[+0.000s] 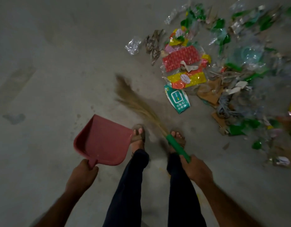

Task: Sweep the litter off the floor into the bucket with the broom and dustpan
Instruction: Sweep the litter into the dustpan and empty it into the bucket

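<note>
My left hand [83, 175] grips the short handle of a pink dustpan [101, 141], which hangs above the floor to the left of my feet with its mouth pointing away. My right hand [197, 169] grips the green handle of a grass broom [178, 147]. Its tan bristles [131, 99] fan out forward and left, blurred, just short of the litter. A wide spread of litter [223, 66] covers the floor at the upper right: red and yellow wrappers, a teal packet [177, 99], clear plastic, green scraps, cardboard. No bucket is in view.
Grey concrete floor [51, 71] stretches to the left and ahead, dusty with a few dark stains. My two feet in sandals [139, 136] stand between dustpan and broom. Litter continues past the right edge of the view.
</note>
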Demonstrator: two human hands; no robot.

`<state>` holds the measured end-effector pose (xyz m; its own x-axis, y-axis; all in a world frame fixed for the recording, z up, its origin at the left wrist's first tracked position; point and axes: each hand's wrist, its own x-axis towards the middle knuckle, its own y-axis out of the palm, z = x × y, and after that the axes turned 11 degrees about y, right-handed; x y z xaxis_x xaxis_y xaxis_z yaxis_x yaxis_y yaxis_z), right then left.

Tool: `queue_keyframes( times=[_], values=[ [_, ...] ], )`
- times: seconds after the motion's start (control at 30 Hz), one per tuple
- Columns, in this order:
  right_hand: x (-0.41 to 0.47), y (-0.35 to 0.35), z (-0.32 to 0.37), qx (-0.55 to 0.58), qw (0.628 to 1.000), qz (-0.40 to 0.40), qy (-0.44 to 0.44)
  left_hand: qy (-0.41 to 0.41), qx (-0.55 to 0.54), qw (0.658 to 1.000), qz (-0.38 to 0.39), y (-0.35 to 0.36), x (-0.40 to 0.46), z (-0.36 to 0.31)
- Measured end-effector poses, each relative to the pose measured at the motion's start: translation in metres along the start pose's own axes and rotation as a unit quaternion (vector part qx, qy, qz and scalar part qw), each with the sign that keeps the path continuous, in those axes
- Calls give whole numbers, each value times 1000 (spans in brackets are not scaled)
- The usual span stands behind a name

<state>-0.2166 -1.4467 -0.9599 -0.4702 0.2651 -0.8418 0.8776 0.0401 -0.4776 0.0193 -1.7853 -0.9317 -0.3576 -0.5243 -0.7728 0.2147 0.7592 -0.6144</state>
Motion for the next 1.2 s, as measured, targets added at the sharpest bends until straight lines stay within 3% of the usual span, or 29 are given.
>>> queue_keyframes(
  times=[0.17, 0.27, 0.57, 0.8, 1.03, 1.2],
  values=[
    [-1, -1, -101, 126, 979, 30, 158, 55, 7, 998, 26, -2, 26, -39],
    [0, -7, -134, 179, 963, -5, 200, 99, 20, 994, 35, -3, 39, -71],
    [-54, -6, -161, 301, 926, -142, 178, 195, 36, 980, 15, -4, 58, -147],
    [-98, 18, -172, 379, 896, -158, 167, 192, 59, 980, -2, -10, 53, -156],
    [-107, 17, -136, 304, 944, -94, 88, 125, 47, 991, -28, -41, 14, -102],
    [-89, -3, -64, 154, 988, -20, -23, 42, 43, 998, -9, -56, -4, -24]
  ],
)
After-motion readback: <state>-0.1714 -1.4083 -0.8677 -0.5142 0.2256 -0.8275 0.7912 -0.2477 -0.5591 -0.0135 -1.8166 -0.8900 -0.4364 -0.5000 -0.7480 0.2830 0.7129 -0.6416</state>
